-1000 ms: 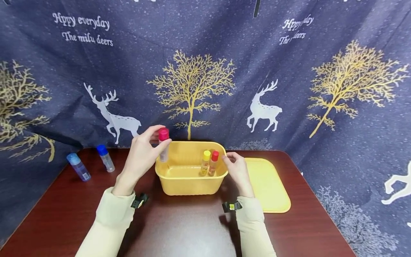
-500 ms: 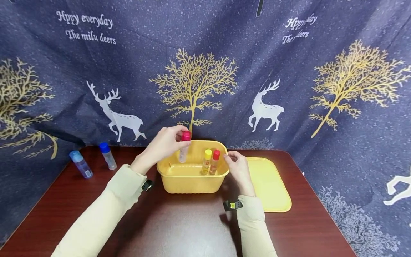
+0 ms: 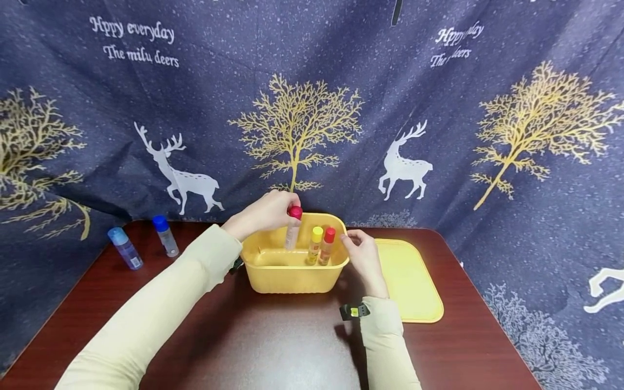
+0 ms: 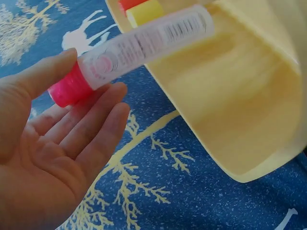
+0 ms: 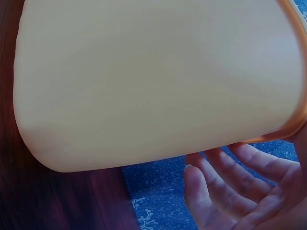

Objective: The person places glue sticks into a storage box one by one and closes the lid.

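Observation:
My left hand [image 3: 273, 211] pinches a small frosted bottle [image 4: 144, 43] by its pink-red cap [image 4: 72, 88], with the thumb on one side and fingers on the other. In the head view the bottle hangs upright inside the yellow bin [image 3: 292, 280], left of two bottles standing there. One of these is a yellow-capped bottle [image 3: 314, 246], the other a red-capped bottle [image 3: 326, 248]. At the bin's right end my right hand [image 3: 364, 257] holds the rim. The right wrist view shows its fingers curled close along the outside of the bin wall [image 5: 153, 86].
A yellow lid [image 3: 409, 281] lies flat on the dark red table [image 3: 468, 325], right of the bin. On the far left stand a light-blue-capped bottle [image 3: 125, 249] and a dark-blue-capped bottle [image 3: 166, 236]. A blue deer-patterned cloth [image 3: 312, 97] hangs behind the table.
My left hand has carried the pink-capped bottle rightward from the bin's left end to near its middle, and slightly lower. The right hand stays at the rim.

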`<state>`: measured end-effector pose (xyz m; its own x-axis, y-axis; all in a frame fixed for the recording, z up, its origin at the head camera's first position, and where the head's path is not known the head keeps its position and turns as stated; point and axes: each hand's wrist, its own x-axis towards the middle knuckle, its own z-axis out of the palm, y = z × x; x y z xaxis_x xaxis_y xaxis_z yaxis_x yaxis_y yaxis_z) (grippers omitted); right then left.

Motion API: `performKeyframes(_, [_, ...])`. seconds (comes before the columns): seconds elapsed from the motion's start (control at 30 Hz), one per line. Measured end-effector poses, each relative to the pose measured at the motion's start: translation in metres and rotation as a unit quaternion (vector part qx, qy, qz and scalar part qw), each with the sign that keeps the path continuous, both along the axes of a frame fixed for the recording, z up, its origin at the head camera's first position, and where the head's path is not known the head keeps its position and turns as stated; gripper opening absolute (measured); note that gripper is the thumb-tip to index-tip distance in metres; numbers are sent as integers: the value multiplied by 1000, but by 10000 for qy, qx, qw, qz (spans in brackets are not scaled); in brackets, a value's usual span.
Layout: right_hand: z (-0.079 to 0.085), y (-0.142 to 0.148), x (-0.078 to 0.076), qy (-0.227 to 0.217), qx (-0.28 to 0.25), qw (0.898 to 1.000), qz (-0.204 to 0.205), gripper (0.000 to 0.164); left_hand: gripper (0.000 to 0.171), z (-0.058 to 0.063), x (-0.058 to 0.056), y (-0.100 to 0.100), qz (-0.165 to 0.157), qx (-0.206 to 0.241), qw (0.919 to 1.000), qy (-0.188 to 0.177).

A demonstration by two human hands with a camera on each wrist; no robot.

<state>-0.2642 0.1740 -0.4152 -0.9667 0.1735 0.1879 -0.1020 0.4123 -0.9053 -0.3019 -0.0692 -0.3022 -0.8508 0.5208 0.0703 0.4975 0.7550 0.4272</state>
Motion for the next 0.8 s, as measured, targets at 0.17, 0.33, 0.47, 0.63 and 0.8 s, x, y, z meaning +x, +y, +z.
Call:
performKeyframes(0.17, [-1, 2, -1, 6, 61, 10000, -19, 25, 21, -2, -9, 11, -110, -487, 9987, -83])
performKeyframes(0.33, [0, 3, -1, -11, 52, 10000, -28, 25, 18, -3, -14, 21, -189, -823, 9962, -209])
performKeyframes(0.47, [0, 3, -1, -20, 37, 10000, -40, 24, 16, -3, -17, 28, -250, -1082, 9933, -329])
performKeyframes(0.63, [0, 0, -1, -10, -4, 10000, 20, 24, 14, -6, -19, 32, -311, -1281, 9903, -434])
performKeyframes(0.8, [-2, 1, -2, -24, -53, 10000, 14, 25, 14, -12, -21, 39, -282, -1437, 9884, -411])
